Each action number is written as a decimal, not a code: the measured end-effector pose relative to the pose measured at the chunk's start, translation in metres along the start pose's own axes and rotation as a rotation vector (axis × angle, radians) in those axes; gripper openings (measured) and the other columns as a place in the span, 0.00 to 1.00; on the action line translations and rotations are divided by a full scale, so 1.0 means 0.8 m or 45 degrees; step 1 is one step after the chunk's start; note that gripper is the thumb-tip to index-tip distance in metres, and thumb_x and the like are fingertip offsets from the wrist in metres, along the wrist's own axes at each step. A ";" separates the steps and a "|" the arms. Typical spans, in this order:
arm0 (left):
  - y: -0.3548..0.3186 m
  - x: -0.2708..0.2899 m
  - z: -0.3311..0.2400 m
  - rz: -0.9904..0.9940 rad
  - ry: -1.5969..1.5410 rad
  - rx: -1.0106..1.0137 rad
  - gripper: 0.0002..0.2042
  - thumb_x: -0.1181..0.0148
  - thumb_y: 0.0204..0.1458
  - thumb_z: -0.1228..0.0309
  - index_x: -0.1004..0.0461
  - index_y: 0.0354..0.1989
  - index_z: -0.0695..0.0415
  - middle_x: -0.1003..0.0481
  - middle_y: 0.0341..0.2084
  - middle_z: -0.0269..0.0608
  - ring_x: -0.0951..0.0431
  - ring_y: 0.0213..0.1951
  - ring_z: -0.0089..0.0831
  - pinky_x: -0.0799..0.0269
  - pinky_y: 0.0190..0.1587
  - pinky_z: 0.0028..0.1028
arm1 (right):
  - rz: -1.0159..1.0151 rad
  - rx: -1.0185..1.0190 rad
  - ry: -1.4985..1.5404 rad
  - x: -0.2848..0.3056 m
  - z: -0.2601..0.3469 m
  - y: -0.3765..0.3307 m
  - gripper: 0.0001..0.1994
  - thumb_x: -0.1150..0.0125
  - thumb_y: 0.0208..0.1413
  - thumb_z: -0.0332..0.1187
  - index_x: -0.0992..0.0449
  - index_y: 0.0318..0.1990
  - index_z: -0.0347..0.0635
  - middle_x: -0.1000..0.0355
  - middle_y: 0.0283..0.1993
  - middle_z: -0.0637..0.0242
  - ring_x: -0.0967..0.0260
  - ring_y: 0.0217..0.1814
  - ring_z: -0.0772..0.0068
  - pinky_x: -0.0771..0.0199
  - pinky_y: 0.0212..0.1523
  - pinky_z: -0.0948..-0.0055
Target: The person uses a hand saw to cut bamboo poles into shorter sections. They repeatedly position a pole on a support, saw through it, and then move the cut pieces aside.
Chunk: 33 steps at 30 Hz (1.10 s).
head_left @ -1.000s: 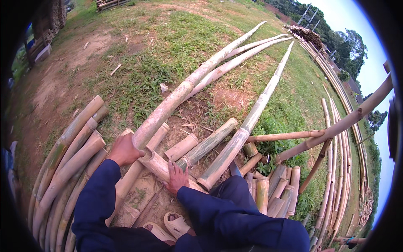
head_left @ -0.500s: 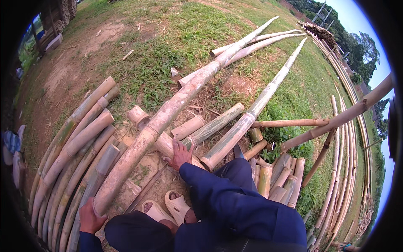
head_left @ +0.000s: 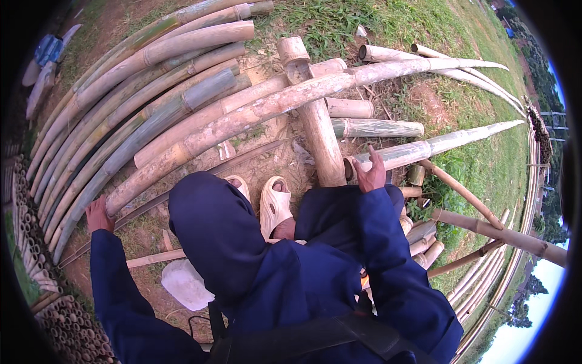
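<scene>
A long mottled bamboo pole (head_left: 242, 124) lies across a short, thick bamboo post with a notched top (head_left: 321, 136). My left hand (head_left: 99, 215) is curled against the near end of this pole, beside the outermost grey-green bamboo of the stack; part of its fingers is hidden. My right hand (head_left: 371, 175) is raised over the near end of a pale green bamboo pole (head_left: 403, 155), fingers apart and nothing held. Another bamboo pole (head_left: 209, 120) lies behind the mottled one. Short bamboo pieces (head_left: 379, 128) lie beyond the post.
A curved stack of bamboo poles (head_left: 145, 103) spreads at the left. Leaning bamboo bars (head_left: 503, 233) cross at the right above cut pieces (head_left: 424, 242). A white bag (head_left: 187, 284) lies by my left leg, near a thin dark strip (head_left: 182, 185). Grass and longer poles extend beyond.
My view has swung, shifting the whole scene. My right hand has lifted off the short thick bamboo and moved right. My left hand stays at the long pole's near end.
</scene>
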<state>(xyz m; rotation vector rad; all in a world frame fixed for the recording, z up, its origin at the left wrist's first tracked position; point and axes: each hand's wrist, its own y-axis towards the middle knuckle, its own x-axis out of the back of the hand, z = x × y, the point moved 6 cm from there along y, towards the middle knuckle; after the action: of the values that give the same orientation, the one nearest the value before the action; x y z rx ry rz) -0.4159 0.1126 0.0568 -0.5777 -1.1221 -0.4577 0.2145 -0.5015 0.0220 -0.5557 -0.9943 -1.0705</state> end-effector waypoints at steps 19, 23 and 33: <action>0.151 0.232 -0.493 0.136 -0.956 -0.716 0.36 0.29 0.51 0.55 0.33 0.67 0.59 0.27 0.61 0.56 0.28 0.64 0.52 0.34 0.67 0.42 | -0.222 -0.032 0.429 -0.158 0.100 0.063 0.46 0.31 0.54 0.48 0.45 0.76 0.36 0.39 0.70 0.45 0.44 0.74 0.42 0.55 0.77 0.40; 0.167 0.241 -0.645 0.347 -0.867 -0.909 0.50 0.24 0.40 0.41 0.35 0.66 0.65 0.28 0.62 0.62 0.28 0.65 0.51 0.33 0.68 0.42 | -0.211 -0.089 0.149 -0.161 0.104 0.055 0.45 0.34 0.53 0.48 0.43 0.75 0.40 0.41 0.73 0.50 0.46 0.77 0.47 0.66 0.78 0.31; 0.207 0.202 -0.748 0.838 -1.239 -1.031 0.37 0.22 0.34 0.53 0.23 0.50 0.69 0.18 0.43 0.59 0.16 0.47 0.49 0.23 0.53 0.39 | 0.016 -0.345 -0.257 -0.161 0.128 0.064 0.53 0.31 0.50 0.63 0.46 0.77 0.43 0.45 0.77 0.56 0.49 0.80 0.58 0.62 0.78 0.39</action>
<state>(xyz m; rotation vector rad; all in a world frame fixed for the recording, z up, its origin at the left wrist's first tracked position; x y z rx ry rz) 0.1645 -0.1519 -0.0159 -1.9532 -1.5292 0.0060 0.2031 -0.3406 -0.0388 -0.9041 -1.0247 -1.1628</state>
